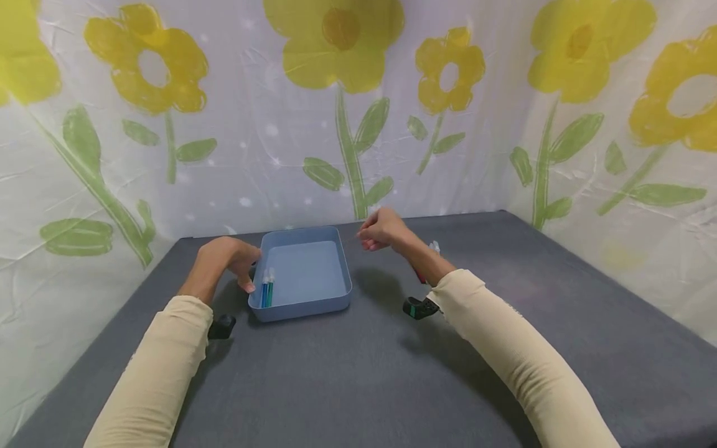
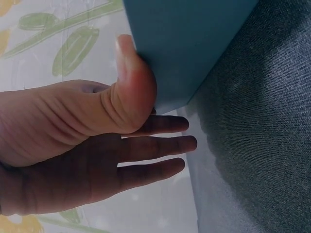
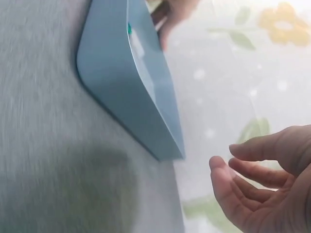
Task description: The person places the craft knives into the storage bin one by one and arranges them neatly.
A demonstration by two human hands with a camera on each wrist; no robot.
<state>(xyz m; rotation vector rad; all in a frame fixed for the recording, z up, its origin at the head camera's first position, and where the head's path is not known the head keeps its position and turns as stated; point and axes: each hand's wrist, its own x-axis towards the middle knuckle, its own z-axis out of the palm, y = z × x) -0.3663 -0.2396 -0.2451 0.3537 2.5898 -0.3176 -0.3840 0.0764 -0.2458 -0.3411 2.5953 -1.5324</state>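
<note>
A shallow blue tray (image 1: 305,274) lies on the dark table. In its left part, side by side, are blue and green pens (image 1: 267,291) with clear caps. My left hand (image 1: 228,258) is at the tray's left side. In the left wrist view its thumb (image 2: 133,82) rests at the rim of the tray wall (image 2: 184,43), while the other fingers stretch out straight beside it. To the right of the tray, raised over the table, is my right hand (image 1: 383,230). Its fingers (image 3: 226,189) are loosely bent, thumb near the index fingertip, and nothing shows between them.
Partly hidden behind my right wrist are a small clear object (image 1: 434,247) and something red (image 1: 420,277) on the table. A dark wrist device (image 1: 420,308) hangs under the right arm, another (image 1: 222,326) under the left. A flowered curtain (image 1: 246,124) borders the table's back and sides.
</note>
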